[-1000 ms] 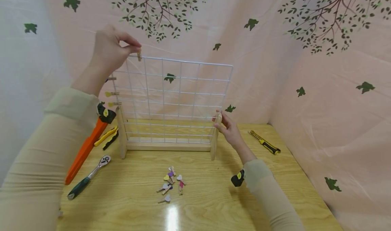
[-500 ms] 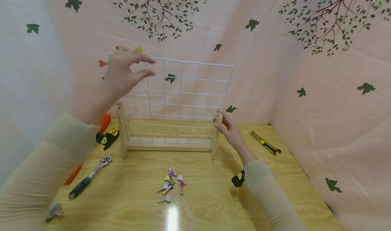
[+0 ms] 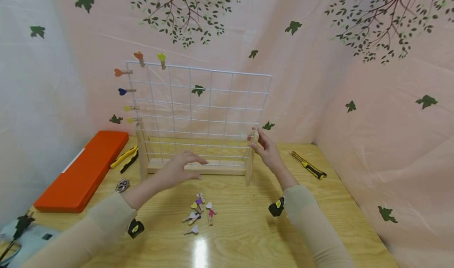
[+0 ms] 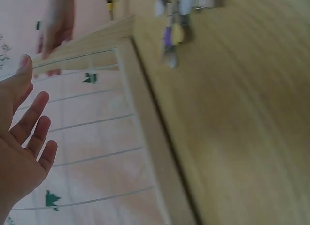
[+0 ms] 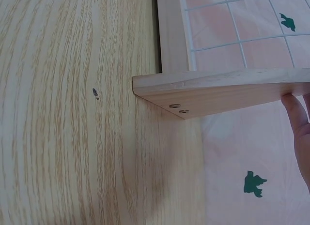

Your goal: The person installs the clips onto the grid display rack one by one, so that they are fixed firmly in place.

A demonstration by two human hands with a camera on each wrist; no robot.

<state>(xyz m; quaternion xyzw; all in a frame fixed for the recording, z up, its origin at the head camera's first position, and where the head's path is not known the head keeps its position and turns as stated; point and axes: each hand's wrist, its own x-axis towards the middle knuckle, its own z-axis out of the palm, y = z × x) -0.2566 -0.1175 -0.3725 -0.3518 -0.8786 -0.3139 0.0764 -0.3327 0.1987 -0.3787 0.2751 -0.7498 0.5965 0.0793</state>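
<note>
A white wire grid stands upright in a wooden frame on the table. Heart-topped clothespins line its left side and top left, including a yellow clothespin and a dark blue clothespin. My right hand grips the top of the right wooden post, thumb in front and fingers behind. Nothing is in my left hand, which hovers before the bottom bar with thumb and fingers apart. Just below it lies a pile of loose clothespins with white, yellow, purple and pink tops.
At the left lie an orange case, yellow-and-black pliers and a ratchet, partly hidden by my left arm. A yellow-and-black tool lies at the right. A pale device with a cord sits lower left.
My left hand has let go of the yellow clothespin on the grid's top wire and come down right, towards the pile. The right hand has stayed on the post.
</note>
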